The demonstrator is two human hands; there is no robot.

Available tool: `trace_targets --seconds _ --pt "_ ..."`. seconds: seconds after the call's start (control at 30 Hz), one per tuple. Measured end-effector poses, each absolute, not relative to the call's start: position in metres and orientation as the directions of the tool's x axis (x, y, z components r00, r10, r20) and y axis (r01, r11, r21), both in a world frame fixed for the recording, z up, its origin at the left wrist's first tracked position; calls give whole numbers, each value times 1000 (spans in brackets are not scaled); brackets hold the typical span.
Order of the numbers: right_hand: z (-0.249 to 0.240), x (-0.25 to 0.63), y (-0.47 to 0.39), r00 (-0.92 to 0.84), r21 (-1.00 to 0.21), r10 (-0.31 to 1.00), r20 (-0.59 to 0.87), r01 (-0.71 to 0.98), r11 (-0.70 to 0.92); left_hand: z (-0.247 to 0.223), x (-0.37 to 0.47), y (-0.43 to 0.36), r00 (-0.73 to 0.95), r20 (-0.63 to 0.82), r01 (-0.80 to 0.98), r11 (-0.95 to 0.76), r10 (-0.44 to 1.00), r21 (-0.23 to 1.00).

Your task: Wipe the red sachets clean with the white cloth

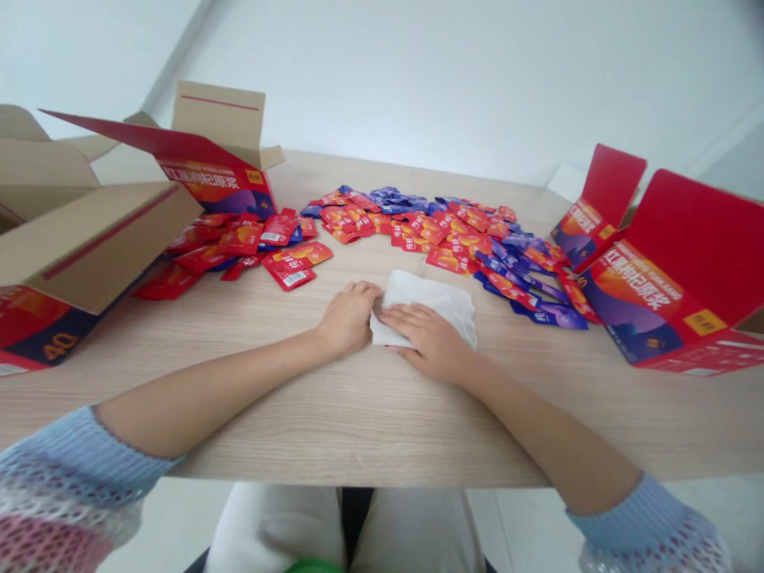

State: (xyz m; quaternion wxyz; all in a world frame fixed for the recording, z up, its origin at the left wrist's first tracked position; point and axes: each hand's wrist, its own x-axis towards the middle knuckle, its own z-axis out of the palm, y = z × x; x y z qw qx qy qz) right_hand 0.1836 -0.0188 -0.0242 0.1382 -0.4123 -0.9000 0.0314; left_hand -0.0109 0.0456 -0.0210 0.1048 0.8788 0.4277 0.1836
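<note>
A white tissue [438, 298], folded into a rough rectangle, lies on the pale wooden table in front of me. My left hand [351, 317] is at its left edge, fingers curled and closed on that edge; the fingertips are partly hidden. Across the lower left part of the tissue rests my right hand [433, 338], palm down with fingers stretched out flat. Beyond both hands, a long loose pile of small red sachets [457, 251] and purple-blue sachets [507, 263] curves over the table. Nearest to my left hand on that side is a red sachet [297, 259].
On the left stand an open red carton [220, 187] and a larger open carton [89, 247] with brown flaps. Two more open red boxes, a near one [650, 306] and a far one [588, 227], stand on the right. More red sachets [203, 247] lie heaped beside the left cartons.
</note>
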Motion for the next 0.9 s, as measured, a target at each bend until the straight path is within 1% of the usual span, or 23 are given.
trace_targets --seconds 0.07,0.27,0.37,0.53,0.63,0.7,0.77,0.8,0.83,0.9 --pt "-23 198 -9 -604 -160 768 213 754 637 -19 -11 45 596 214 712 -633 774 304" --pt "-25 237 14 -509 -189 840 190 820 540 -17 -13 38 591 214 728 -629 778 273" --pt "-26 254 19 -470 -187 859 202 843 505 -19 -15 40 603 223 720 -643 766 261" --pt "-25 271 18 -342 -186 902 266 900 395 -23 -18 49 644 248 672 -690 724 268" --pt "-22 265 8 -238 -237 910 338 915 327 -24 -20 52 655 260 655 -704 710 273" --pt "-18 252 -2 -197 -279 883 426 899 336 -25 -20 52 657 266 650 -709 705 274" --pt "-16 234 -13 -215 -299 841 497 867 398 -25 -19 51 659 274 645 -714 700 273" --pt "-16 224 -18 -255 -297 827 501 847 441 -25 -19 51 662 278 641 -718 696 271" --pt "-16 215 -22 -323 -286 818 476 823 491 -26 -19 51 666 282 637 -724 690 267" --pt "-19 200 -26 -485 -233 797 360 780 581 -26 -19 51 670 294 632 -732 681 254"
